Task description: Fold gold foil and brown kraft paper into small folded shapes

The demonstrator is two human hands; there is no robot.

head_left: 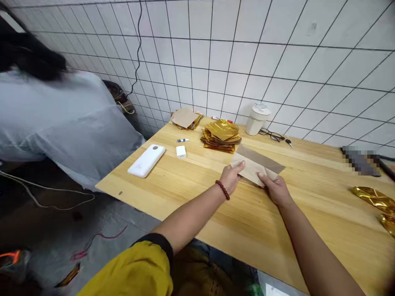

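Note:
My left hand (233,176), with a red bead bracelet at the wrist, and my right hand (274,190) both hold a flat kraft paper packet (254,165). Its near edge sits between my fingers and thumbs, and its far part rests on the wooden table (296,205). Just beyond my left hand lies a loose pile of gold foil pouches (221,136). More crumpled gold foil (375,199) lies at the table's right edge, well away from my right hand.
A person in a pale grey coat (61,123) stands at the left, beside the table. On the table are a white power bank (146,160), a small white box (181,151), brown paper sheets (185,117), a white cup (257,119) and glasses (271,134). A tiled wall rises behind.

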